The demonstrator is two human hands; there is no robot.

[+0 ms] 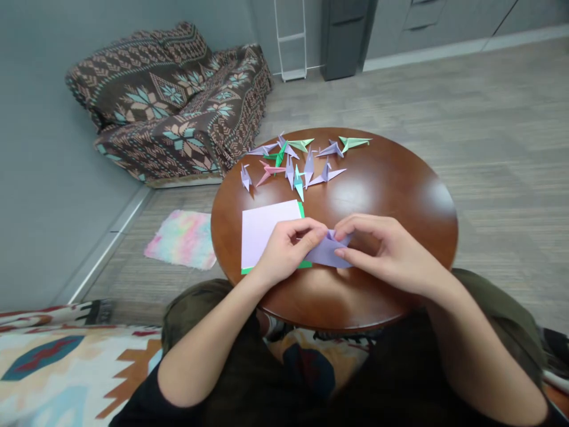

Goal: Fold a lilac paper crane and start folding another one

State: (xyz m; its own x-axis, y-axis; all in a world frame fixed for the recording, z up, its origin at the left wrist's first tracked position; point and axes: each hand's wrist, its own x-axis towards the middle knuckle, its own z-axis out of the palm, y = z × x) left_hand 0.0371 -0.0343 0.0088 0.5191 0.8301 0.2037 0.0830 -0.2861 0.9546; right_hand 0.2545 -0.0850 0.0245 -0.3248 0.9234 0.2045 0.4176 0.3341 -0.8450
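Note:
A partly folded sheet of purple origami paper (329, 254) is held between my two hands, just above the round table. My left hand (291, 246) pinches its left edge between thumb and fingers. On the other side, my right hand (377, 246) grips the upper right part, thumb below and fingers above. Some of the folds are hidden behind my fingers. Beneath and beside my left hand lies a stack of square paper (267, 231), pale lilac on top with green showing at the edges.
Several folded paper cranes in purple, green, pink and light blue, one a pink crane (269, 172), stand along the far side of the brown round table (400, 178). A sofa with a patterned cover (178, 112) and a pastel rug (182, 239) lie beyond to the left.

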